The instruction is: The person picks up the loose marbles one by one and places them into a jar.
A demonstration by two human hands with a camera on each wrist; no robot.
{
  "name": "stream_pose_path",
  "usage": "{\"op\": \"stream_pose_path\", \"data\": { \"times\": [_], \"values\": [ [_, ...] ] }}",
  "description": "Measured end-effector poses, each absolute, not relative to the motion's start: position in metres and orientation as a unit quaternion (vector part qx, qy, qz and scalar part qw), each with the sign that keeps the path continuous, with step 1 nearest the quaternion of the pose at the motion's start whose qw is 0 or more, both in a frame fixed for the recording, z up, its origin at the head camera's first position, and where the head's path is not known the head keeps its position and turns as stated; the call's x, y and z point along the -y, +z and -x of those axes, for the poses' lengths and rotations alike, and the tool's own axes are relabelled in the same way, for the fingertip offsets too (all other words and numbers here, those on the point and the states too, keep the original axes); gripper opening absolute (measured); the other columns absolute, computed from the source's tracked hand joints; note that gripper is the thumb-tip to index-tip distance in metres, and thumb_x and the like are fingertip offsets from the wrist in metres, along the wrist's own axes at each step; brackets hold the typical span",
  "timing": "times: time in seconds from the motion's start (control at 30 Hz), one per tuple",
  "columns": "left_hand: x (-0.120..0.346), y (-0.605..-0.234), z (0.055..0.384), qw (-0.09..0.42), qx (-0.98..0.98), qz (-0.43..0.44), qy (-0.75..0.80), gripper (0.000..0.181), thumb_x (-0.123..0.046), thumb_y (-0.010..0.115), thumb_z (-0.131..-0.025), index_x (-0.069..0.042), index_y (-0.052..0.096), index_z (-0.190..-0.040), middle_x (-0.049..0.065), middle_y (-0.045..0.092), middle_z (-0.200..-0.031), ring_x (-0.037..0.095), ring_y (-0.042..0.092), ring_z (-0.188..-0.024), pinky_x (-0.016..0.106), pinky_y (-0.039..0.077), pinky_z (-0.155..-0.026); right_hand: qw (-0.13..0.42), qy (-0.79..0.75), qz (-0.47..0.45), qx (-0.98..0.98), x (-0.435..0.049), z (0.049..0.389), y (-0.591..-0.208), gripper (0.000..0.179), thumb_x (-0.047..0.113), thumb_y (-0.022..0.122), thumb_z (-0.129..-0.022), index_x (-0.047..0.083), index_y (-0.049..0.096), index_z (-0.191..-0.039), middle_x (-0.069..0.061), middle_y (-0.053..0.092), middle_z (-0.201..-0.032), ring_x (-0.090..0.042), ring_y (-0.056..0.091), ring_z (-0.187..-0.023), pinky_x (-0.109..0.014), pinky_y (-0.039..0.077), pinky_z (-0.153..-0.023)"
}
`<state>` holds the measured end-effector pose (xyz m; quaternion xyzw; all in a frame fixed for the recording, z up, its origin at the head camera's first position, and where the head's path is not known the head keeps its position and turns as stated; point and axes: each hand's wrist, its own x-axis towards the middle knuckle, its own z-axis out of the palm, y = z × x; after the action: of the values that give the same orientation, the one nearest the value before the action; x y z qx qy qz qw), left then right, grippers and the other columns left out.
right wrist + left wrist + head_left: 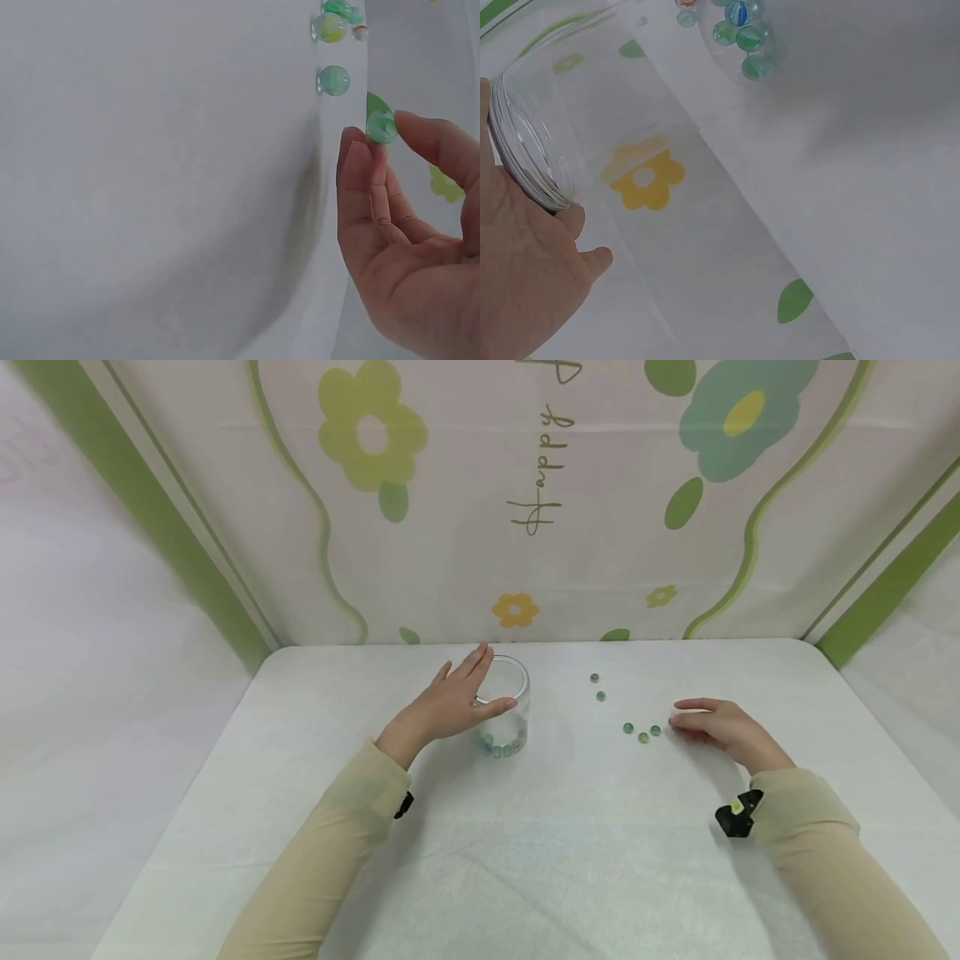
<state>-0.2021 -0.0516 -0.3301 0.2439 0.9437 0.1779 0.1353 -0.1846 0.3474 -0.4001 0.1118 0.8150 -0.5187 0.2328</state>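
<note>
A clear glass jar (pixel 522 706) stands upright near the back of the table, with several marbles (pixel 497 749) at its bottom. My left hand (pixel 447 703) lies at its rim, fingers straight along the far left side and thumb across the front. In the left wrist view, that hand (pixel 529 262) touches the jar's mouth (pixel 532 161). To the right, my right hand (pixel 720 729) pinches a green swirled marble (pixel 382 127) between thumb and fingertips. Close to these fingertips lie a green marble (pixel 656 730), a yellowish marble (pixel 643 737) and another green marble (pixel 628 727).
Farther back on the white table (pixel 480 860) are a dark marble (pixel 595 677) and a green marble (pixel 601 696), between jar and right hand. A flower-printed cloth (pixel 450 552) rises behind the table's back edge.
</note>
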Motion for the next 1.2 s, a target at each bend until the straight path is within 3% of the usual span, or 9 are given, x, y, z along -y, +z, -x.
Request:
{"op": "stream_pose_path", "data": {
  "times": [0.27,0.43,0.53,0.97,1.2],
  "values": [
    [0.051,-0.333,0.201,0.123,-0.946,-0.238,0.18,0.09,-0.063,0.04,-0.093,-0.01,0.001,-0.154,0.001,-0.003,-0.163,0.019,0.001,-0.152,0.05,-0.002,-0.122,0.212,-0.621,-0.114,-0.746,-0.345,0.189,-0.382,0.071,0.021,0.06,-0.094,-0.005,0.021,-0.148,0.023,0.063,-0.085,0.011,0.062,-0.084,-0.015,0.052,-0.086],
    [0.049,-0.335,0.2,0.112,-0.95,-0.231,0.175,0.089,-0.064,0.039,-0.093,-0.011,0.002,-0.155,0.001,-0.002,-0.163,0.022,0.001,-0.152,0.051,-0.002,-0.122,0.19,-0.683,-0.129,-0.693,-0.337,0.197,-0.371,0.038,0.01,0.058,-0.094,0.009,0.042,-0.128,0.017,0.066,-0.083,0.006,0.064,-0.082,-0.014,0.053,-0.083],
    [0.049,-0.335,0.201,0.108,-0.952,-0.229,0.172,0.09,-0.064,0.039,-0.093,-0.011,0.003,-0.155,0.001,-0.001,-0.163,0.022,0.0,-0.152,0.051,-0.002,-0.122,0.181,-0.703,-0.127,-0.676,-0.331,0.2,-0.365,0.026,0.007,0.057,-0.094,0.014,0.045,-0.116,0.016,0.067,-0.082,0.005,0.065,-0.081,-0.013,0.053,-0.081],
    [0.048,-0.335,0.199,0.112,-0.952,-0.228,0.169,0.091,-0.064,0.039,-0.093,-0.008,0.001,-0.154,0.003,-0.002,-0.163,0.017,0.003,-0.152,0.049,-0.001,-0.122,0.168,-0.744,-0.084,-0.641,-0.301,0.204,-0.336,0.027,0.005,0.059,-0.092,0.011,0.045,-0.115,0.01,0.068,-0.086,0.002,0.066,-0.085,-0.014,0.053,-0.083],
    [0.047,-0.333,0.199,0.112,-0.954,-0.223,0.164,0.091,-0.064,0.039,-0.093,-0.01,0.001,-0.154,0.003,-0.001,-0.163,0.021,0.002,-0.152,0.051,-0.001,-0.122,0.162,-0.731,-0.052,-0.661,-0.277,0.205,-0.323,0.029,0.008,0.058,-0.094,0.01,0.045,-0.119,0.011,0.067,-0.086,0.002,0.066,-0.085,-0.013,0.053,-0.083]
  ]
}}
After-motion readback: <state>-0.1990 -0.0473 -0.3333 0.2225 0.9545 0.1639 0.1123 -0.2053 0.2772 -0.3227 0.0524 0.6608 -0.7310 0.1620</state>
